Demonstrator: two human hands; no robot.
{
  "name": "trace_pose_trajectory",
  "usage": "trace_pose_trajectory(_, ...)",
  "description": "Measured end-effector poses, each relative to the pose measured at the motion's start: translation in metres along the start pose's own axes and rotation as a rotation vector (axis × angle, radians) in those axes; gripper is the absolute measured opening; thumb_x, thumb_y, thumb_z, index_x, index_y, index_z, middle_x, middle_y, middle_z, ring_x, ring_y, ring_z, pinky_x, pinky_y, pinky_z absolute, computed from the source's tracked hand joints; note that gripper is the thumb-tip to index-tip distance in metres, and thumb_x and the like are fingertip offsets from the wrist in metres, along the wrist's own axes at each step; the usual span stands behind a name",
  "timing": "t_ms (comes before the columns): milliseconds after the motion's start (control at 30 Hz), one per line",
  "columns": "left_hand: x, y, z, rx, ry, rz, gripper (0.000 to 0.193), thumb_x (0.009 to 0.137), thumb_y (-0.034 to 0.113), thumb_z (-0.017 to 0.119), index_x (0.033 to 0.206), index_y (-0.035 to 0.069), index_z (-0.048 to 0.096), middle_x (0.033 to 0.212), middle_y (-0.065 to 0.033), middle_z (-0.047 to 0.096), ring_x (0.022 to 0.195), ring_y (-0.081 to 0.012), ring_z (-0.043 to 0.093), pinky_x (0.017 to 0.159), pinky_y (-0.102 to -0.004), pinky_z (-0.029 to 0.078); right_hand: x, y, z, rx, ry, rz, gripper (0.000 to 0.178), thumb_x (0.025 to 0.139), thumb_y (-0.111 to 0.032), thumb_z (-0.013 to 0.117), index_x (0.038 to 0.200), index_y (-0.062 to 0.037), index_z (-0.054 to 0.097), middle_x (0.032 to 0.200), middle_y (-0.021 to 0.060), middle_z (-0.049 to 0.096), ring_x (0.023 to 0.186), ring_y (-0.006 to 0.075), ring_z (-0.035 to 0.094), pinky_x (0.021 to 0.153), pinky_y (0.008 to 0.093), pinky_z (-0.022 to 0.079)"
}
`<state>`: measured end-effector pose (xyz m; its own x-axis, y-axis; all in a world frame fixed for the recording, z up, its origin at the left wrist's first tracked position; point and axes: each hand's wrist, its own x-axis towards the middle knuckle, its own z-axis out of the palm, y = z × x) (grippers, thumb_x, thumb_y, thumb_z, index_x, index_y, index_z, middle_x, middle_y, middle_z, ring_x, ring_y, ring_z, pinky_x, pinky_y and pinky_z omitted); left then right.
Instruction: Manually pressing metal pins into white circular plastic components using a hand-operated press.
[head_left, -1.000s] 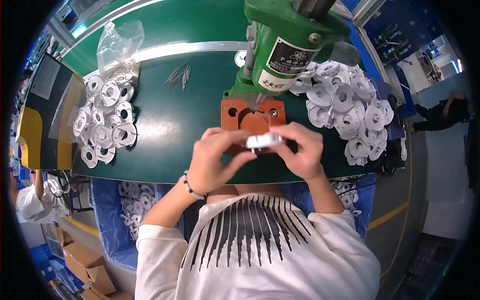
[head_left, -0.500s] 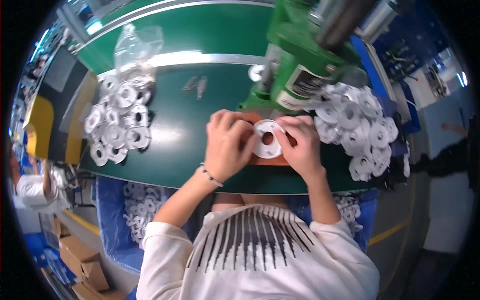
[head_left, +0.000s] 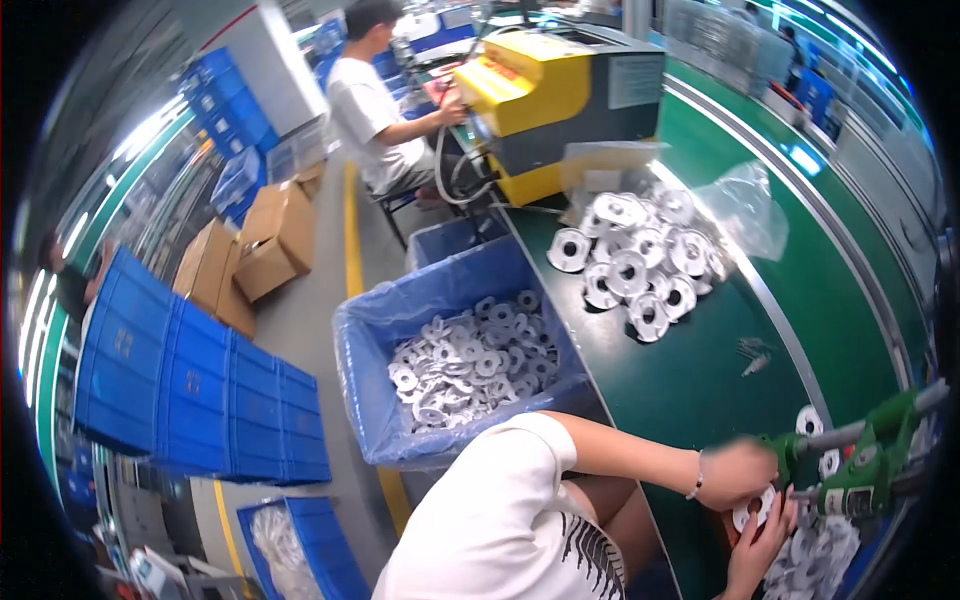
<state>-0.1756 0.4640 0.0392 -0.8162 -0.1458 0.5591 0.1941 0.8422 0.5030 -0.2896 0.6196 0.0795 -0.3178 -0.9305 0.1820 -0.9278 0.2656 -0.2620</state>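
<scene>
At the lower right lies a white ring-shaped plastic part [head_left: 743, 517] with a round centre hole, on an orange-red block that shows at its edge. My right hand [head_left: 758, 556] grips the part from the near side, thumb and fingers at its rim. My left hand [head_left: 738, 472], a beaded bracelet at its wrist, is over the far side of the part; its fingers are blurred. Right beside both hands stands a green hand press [head_left: 868, 470]. More white ring parts [head_left: 815, 560] are heaped beyond my right hand.
Another heap of white rings [head_left: 645, 262] lies on the green table [head_left: 640, 385], near small metal pieces [head_left: 755, 358] and a clear bag [head_left: 745, 210]. A lined blue bin [head_left: 365, 340] holds many rings. Farther off, a person [head_left: 375, 110] sits at a yellow-grey machine [head_left: 560, 95]. Blue crates [head_left: 200, 380] stand left.
The view has swung to the left, so the bin, crates and seated person now show, and my hands appear at the lower right. Both hands stay at the white ring part.
</scene>
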Motion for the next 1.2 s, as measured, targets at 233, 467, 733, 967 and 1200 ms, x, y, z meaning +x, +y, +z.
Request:
trace_pose_trajectory(233, 0.011, -0.004, 0.007, 0.060, -0.067, -0.062, 0.017, 0.065, 0.018, 0.066, 0.077, 0.006, 0.065, 0.093, -0.0027, 0.063, 0.106, -0.0245, 0.052, 0.077, -0.0392, 0.038, 0.010, 0.027, -0.009, -0.034, -0.189, -0.143, 0.041, 0.094, -0.015, 0.043, 0.130, 0.0032, 0.045, 0.145, 0.0182, 0.033, 0.134, 0.0369, 0.027, 0.111, 0.0476, 0.015)
trace_pose_trajectory(467, 0.003, 0.004, 0.014, -0.209, 0.275, -0.122, 0.018, 0.059, 0.010, 0.062, 0.076, 0.004, 0.060, 0.089, -0.0086, 0.062, 0.104, -0.0295, 0.051, 0.078, -0.0413, 0.037, -0.007, 0.054, 0.038, 0.643, 0.070, -0.010, 0.048, 0.093, -0.024, 0.039, 0.133, 0.0008, 0.044, 0.145, 0.0177, 0.031, 0.134, 0.0328, 0.029, 0.110, 0.0439, 0.021)
trace_pose_trajectory(733, 0.002, -0.004, 0.012, -0.445, 0.171, -0.178, 0.031, 0.062, 0.003, 0.055, 0.093, 0.006, 0.055, 0.107, -0.0094, 0.050, 0.108, -0.0294, 0.043, 0.090, -0.0409, 0.032, -0.005, 0.052, 0.039, 0.748, 0.126, -0.065, 0.045, 0.087, -0.014, 0.044, 0.130, 0.0003, 0.047, 0.146, 0.0183, 0.028, 0.132, 0.0321, 0.031, 0.109, 0.0428, 0.024)
trace_pose_trajectory(967, 0.000, -0.018, 0.013, -0.581, 0.157, -0.179, 0.029, 0.071, 0.018, 0.060, 0.098, 0.008, 0.053, 0.108, -0.0121, 0.047, 0.106, -0.0280, 0.045, 0.091, -0.0406, 0.032, -0.005, 0.051, 0.041, 0.678, 0.105, 0.013, 0.038, 0.085, -0.008, 0.045, 0.121, 0.0005, 0.051, 0.147, 0.0179, 0.028, 0.128, 0.0303, 0.035, 0.108, 0.0415, 0.025)
trace_pose_trajectory(1200, 0.003, -0.020, 0.014, -0.665, 0.226, -0.206, 0.019, 0.071, 0.019, 0.062, 0.083, 0.006, 0.058, 0.101, -0.0112, 0.052, 0.096, -0.0286, 0.051, 0.084, -0.0399, 0.039, 0.002, 0.031, 0.038, 0.597, 0.237, 0.050, 0.032, 0.086, -0.006, 0.053, 0.117, -0.0010, 0.055, 0.137, 0.0183, 0.041, 0.124, 0.0313, 0.040, 0.105, 0.0415, 0.028)
